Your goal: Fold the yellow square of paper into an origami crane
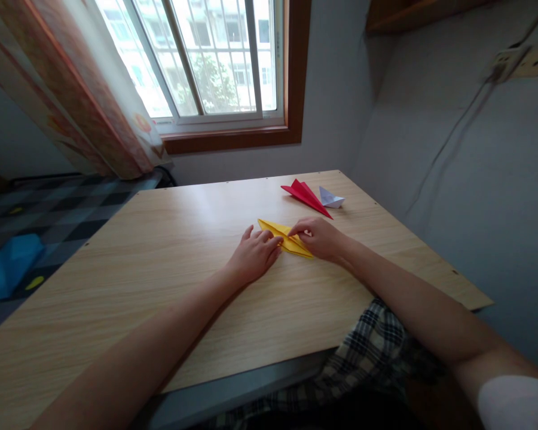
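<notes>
Where yellow paper (292, 245) lies, both hands (254, 254) (317, 237) touch it.

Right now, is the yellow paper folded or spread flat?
Folded: the yellow paper has a narrow, elongated outline with pointed ends, and fold lines run along its length.

No readable text or numbers.

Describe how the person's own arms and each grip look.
Both grips are human hands, left grip and right grip, without gloves. The left forearm and right forearm are bare, with no watch or bracelet showing. A pale, whitish sleeve covers the right upper arm; no left sleeve shows.
</notes>
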A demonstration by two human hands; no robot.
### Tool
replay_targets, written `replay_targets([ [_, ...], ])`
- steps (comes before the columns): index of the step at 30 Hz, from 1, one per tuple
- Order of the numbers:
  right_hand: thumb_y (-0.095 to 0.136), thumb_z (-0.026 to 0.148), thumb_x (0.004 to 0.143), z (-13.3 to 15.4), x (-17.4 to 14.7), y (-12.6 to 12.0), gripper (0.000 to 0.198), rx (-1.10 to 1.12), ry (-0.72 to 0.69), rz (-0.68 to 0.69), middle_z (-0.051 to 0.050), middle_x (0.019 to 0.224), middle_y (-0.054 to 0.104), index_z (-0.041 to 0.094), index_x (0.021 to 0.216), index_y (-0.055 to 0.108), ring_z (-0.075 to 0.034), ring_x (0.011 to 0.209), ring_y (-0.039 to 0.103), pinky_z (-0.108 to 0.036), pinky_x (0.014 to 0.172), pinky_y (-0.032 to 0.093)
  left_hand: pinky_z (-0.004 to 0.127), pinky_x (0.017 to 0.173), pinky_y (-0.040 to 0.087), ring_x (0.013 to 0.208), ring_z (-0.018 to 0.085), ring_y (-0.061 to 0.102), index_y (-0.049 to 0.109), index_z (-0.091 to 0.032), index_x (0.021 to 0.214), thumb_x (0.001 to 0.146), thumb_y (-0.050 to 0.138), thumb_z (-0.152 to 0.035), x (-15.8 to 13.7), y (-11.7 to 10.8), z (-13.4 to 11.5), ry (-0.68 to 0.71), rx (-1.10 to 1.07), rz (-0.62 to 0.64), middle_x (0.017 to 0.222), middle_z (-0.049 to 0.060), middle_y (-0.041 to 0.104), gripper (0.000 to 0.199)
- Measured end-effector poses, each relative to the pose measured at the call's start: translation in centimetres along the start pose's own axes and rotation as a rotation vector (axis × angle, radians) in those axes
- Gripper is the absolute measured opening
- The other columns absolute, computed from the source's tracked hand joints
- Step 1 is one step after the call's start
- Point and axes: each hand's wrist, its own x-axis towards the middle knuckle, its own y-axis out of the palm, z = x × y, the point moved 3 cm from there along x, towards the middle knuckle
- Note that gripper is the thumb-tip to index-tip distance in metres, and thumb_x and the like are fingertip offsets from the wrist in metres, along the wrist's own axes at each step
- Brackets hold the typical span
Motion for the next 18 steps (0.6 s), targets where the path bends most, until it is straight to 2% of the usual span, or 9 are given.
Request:
replay_targets([
  [3,0.055,0.001,0.083,-0.4,0.0,0.2,0.033,-0.059,-0.071,-0.050,-0.007,0.102,0.077,0.019,0.097,0.080,-0.020,0.098,0.066,-0.034,0.093,0.050,0.058,0.115,0.029,0.113,0.026,0.061,0.062,-0.022,0.120,0.105,0.038,-0.036,0.0,0.2,0.2,-0.004,-0.047,0.011,0.116,0.009,0.066,0.032],
  [6,0.054,-0.002,0.080,-1.0,0.1,0.6,0.040,-0.059,-0.115,-0.013,-0.007,0.110,0.077,0.021,0.102,0.079,-0.020,0.106,0.066,-0.037,0.100,0.049,0.057,0.116,0.028,0.121,0.026,0.057,0.062,-0.022,0.115,0.104,0.038,-0.033,0.0,0.2,0.2,0.001,-0.090,0.002,0.121,0.009,0.067,0.029],
  [9,0.055,-0.003,0.077,-1.4,0.2,1.0,0.041,-0.060,-0.150,0.058,-0.007,0.111,0.077,0.021,0.101,0.079,-0.020,0.108,0.067,-0.038,0.102,0.049,0.055,0.117,0.028,0.124,0.026,0.056,0.063,-0.021,0.113,0.104,0.038,-0.031,0.1,0.1,0.2,0.007,-0.120,0.006,0.122,0.010,0.069,0.028],
  [13,0.057,0.000,0.078,-1.3,0.3,0.9,0.038,-0.065,-0.158,0.081,-0.008,0.110,0.077,0.020,0.100,0.079,-0.021,0.108,0.068,-0.039,0.101,0.050,0.055,0.116,0.029,0.117,0.025,0.061,0.062,-0.020,0.111,0.103,0.038,-0.031,0.2,-0.1,0.2,-0.033,-0.156,0.018,0.116,0.010,0.072,0.028],
  [18,0.056,-0.002,0.077,-0.7,0.1,0.6,0.039,-0.080,-0.123,0.097,-0.007,0.105,0.078,0.020,0.100,0.080,-0.020,0.102,0.069,-0.036,0.098,0.050,0.056,0.115,0.031,0.116,0.026,0.062,0.061,-0.019,0.119,0.103,0.041,-0.039,0.3,-0.2,0.1,-0.100,-0.180,0.032,0.119,0.011,0.072,0.033],
])
